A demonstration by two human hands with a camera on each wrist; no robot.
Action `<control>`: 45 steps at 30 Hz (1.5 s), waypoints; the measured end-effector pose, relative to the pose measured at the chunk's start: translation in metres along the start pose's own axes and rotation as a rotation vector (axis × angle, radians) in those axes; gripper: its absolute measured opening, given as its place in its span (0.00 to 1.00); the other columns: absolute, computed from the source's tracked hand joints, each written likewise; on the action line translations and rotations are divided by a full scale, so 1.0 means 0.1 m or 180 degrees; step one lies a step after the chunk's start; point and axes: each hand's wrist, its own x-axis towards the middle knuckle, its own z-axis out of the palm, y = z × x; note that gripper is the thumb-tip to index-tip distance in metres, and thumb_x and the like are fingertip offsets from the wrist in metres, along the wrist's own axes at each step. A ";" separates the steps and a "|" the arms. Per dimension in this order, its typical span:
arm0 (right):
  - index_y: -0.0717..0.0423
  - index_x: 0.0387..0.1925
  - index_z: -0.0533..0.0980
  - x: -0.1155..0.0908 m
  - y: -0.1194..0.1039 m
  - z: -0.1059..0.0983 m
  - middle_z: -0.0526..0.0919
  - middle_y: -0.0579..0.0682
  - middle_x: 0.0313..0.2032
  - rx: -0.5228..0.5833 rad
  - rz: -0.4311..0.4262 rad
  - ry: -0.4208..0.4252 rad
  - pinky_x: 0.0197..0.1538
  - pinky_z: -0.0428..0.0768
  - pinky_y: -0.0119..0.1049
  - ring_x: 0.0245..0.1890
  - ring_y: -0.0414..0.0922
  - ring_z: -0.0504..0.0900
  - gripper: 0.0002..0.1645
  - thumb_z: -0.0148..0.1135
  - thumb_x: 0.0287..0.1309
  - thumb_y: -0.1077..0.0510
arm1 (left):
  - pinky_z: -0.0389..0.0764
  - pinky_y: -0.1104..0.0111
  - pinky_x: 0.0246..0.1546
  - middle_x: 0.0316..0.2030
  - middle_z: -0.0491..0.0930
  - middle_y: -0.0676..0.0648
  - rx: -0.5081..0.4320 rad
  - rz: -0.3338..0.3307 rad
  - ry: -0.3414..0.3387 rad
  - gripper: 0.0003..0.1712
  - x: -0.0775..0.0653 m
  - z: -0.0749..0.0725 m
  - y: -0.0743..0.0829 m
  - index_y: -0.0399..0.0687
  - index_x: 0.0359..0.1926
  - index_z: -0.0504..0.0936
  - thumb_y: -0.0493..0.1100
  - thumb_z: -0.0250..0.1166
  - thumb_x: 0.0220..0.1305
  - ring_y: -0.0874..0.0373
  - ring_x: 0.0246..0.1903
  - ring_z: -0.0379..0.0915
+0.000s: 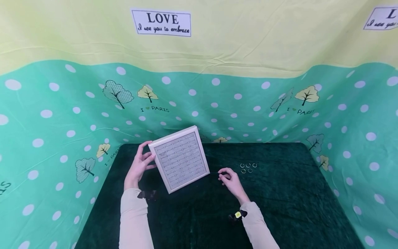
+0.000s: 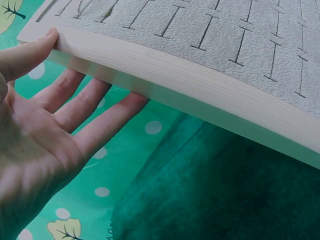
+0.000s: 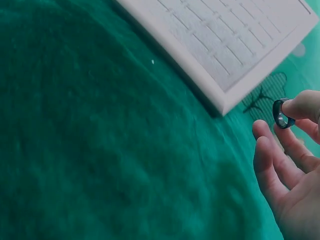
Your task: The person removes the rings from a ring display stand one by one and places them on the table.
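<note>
A pale-framed ring display tray point(image 1: 189, 183) with rows of slots in a grey padded insert is tilted up over the dark green cloth. My left hand point(image 1: 138, 169) grips it at its left edge, thumb point(image 2: 42, 47) on the frame and other fingers spread underneath. One slot near that edge shows a small dark mark in the left wrist view. Just right of the tray's lower right corner is my right hand point(image 1: 230, 181). Between thumb and index finger it pinches a dark, shiny ring point(image 3: 276, 112); the other fingers are loosely bent.
Several thin rings point(image 1: 240, 166) lie in two short rows on the cloth-covered table point(image 1: 280, 207), right of my right hand. A green and yellow printed curtain point(image 1: 199, 100) encloses the table at the back and sides. Dark straps circle both wrists.
</note>
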 end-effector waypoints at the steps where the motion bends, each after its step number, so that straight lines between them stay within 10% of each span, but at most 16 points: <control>1: 0.72 0.46 0.73 -0.02 0.01 -0.03 0.74 0.67 0.46 0.0006 0.0011 0.0025 0.35 0.80 0.41 0.38 0.56 0.81 0.10 0.54 0.64 0.71 | 0.73 0.40 0.46 0.50 0.76 0.41 0.0004 -0.0003 -0.0003 0.32 0.00 0.00 0.00 0.58 0.70 0.55 0.41 0.58 0.71 0.56 0.46 0.77; 18: 0.67 0.47 0.75 -0.18 0.51 -0.38 0.76 0.67 0.44 -0.0027 0.0183 0.0344 0.34 0.79 0.34 0.36 0.45 0.81 0.10 0.56 0.65 0.68 | 0.72 0.39 0.48 0.55 0.71 0.33 0.0032 -0.0068 -0.0002 0.33 0.01 0.00 -0.01 0.57 0.71 0.53 0.44 0.58 0.71 0.56 0.48 0.75; 32: 0.68 0.46 0.76 -0.22 0.38 -0.89 0.74 0.63 0.47 -0.0534 0.0067 0.0352 0.35 0.78 0.33 0.39 0.48 0.81 0.10 0.57 0.64 0.69 | 0.68 0.36 0.51 0.57 0.67 0.27 -0.0004 -0.0134 -0.0042 0.33 -0.09 0.08 0.27 0.49 0.72 0.50 0.37 0.54 0.72 0.53 0.49 0.74; 45: 0.65 0.43 0.78 -0.09 0.69 -1.34 0.77 0.60 0.43 -0.1428 -0.0310 0.0485 0.40 0.73 0.32 0.42 0.52 0.75 0.08 0.58 0.62 0.68 | 0.72 0.39 0.48 0.54 0.72 0.33 -0.0017 -0.0076 0.0009 0.33 0.01 0.00 0.00 0.59 0.70 0.55 0.43 0.59 0.70 0.54 0.47 0.76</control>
